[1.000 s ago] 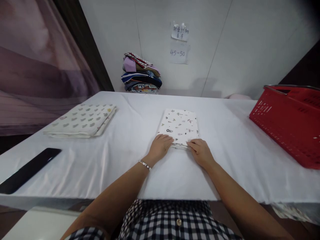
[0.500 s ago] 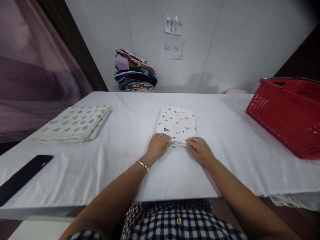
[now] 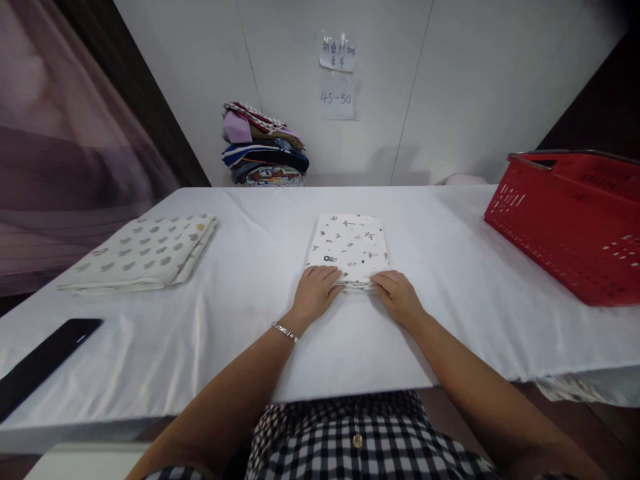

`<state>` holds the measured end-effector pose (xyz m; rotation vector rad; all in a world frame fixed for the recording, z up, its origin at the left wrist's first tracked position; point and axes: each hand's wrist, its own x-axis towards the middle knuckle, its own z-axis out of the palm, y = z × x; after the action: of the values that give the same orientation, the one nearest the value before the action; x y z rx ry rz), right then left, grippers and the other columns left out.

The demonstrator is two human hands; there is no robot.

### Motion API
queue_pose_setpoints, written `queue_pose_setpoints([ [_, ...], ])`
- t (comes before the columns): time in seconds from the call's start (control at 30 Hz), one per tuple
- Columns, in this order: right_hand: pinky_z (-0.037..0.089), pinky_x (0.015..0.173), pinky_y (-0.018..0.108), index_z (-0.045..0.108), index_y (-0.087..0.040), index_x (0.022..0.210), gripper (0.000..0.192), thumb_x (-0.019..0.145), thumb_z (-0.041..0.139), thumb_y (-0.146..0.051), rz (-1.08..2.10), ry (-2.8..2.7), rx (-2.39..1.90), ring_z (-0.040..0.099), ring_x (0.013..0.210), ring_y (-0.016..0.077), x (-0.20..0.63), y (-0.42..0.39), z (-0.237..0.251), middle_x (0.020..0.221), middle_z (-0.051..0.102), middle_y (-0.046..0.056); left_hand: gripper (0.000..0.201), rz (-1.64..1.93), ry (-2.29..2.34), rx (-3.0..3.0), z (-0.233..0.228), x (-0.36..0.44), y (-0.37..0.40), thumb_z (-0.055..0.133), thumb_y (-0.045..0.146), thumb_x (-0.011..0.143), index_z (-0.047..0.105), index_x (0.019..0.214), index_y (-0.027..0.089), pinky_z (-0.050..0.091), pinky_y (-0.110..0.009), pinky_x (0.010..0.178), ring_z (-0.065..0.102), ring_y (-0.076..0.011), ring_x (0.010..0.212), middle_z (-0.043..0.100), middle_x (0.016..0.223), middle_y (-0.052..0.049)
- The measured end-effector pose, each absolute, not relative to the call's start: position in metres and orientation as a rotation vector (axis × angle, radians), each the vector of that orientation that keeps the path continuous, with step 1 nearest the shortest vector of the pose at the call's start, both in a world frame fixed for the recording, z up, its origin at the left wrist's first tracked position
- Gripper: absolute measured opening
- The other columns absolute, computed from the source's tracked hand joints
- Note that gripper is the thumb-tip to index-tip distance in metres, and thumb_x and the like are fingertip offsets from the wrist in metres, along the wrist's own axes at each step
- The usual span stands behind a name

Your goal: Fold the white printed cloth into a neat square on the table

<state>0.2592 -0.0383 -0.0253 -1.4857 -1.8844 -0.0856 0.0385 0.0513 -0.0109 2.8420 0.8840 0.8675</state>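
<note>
Printed cloth (image 3: 350, 243): folded into a compact pad, flat on the white tabletop (image 3: 340, 353), left of the red basket (image 3: 565, 220) and well apart from it. Long bare stretch between the two.

Left hand (image 3: 314, 292): narrow grip on the pad's near corner on the side away from the basket, fingers flat on top, thumb at the edge. Right hand (image 3: 400, 297): same thing on the near corner toward the basket. Can't tell how hard either one pinches, or whether all layers are caught.

Step looks like squaring the near edge. Fold layers show between the thumbs and look slightly staggered there, so my notes:
- Equal pull at both corners. More on the basket side and the pad skews.
- Fingers low and flat. Thin, soft fabric should slip layer on layer if shoved from the top.
- Get thumbs under the bottom layer before any lift, else the inner plies likely sag out.
- Smooth away from the body, then tap the edge flush.
- Tabletop cover is a loose, shiny sheet with wrinkles; dragging could bunch it. Lift slightly instead.

Spotted cloth (image 3: 145, 253) lies farther left of the basket than the pad, clear of both hands. No conflict.
</note>
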Motion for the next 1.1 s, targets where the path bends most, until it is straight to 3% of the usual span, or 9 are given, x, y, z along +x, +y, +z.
queue_pose_setpoints([
  [0.63, 0.043, 0.081, 0.038, 0.065, -0.022, 0.098, 0.022, 0.088, 0.046, -0.019, -0.159, -1.960, -1.486, 0.056, 0.091, 0.0202, 0.257, -0.036, -0.025, 0.097, 0.066, 0.006, 0.017, 0.751, 0.874, 3.006, -0.008, 0.053, 0.056, 0.046, 0.024, 0.089, 0.063, 0.093, 0.022, 0.039, -0.038, 0.079, 0.055, -0.0207, 0.090, 0.065, 0.090, -0.005],
  [1.1, 0.044, 0.079, 0.038, 0.066, -0.023, 0.096, 0.021, 0.086, 0.049, -0.018, -0.108, -1.929, -1.443, 0.058, 0.089, 0.0194, 0.260, -0.035, -0.027, 0.095, 0.067, 0.005, 0.021, 0.715, 0.804, 2.974, -0.012, 0.048, 0.051, 0.045, 0.029, 0.089, 0.058, 0.105, 0.021, 0.040, -0.038, 0.082, 0.054, -0.0216, 0.093, 0.062, 0.096, -0.006],
])
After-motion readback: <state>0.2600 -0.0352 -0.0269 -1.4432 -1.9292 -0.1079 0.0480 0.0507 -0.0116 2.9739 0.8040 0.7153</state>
